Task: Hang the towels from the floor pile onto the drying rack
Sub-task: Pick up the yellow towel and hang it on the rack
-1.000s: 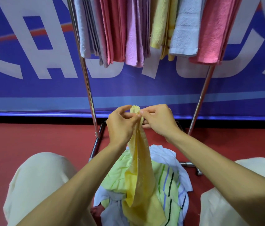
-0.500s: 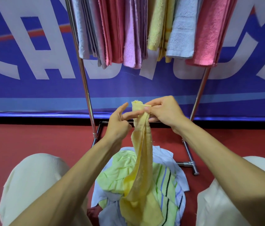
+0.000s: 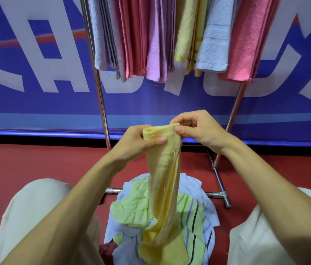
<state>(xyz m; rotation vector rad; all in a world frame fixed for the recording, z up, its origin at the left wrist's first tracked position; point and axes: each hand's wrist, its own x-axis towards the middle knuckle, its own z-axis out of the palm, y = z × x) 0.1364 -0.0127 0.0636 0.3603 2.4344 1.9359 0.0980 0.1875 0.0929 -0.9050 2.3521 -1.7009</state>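
Before a blue banner, both hands, left hand and right hand, pinch one yellow towel above one pile.

— Where is the pile?
— On the floor, between my knees, before the rack.
— And the towel?
— Above the pile, left grip and right grip at its top. Hung towels behind, higher.

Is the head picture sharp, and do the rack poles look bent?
Head view: the yellow towel, left hand and right hand are sharp; the rack poles splay outward toward the top, likely wide-angle distortion; light is even, without glare.
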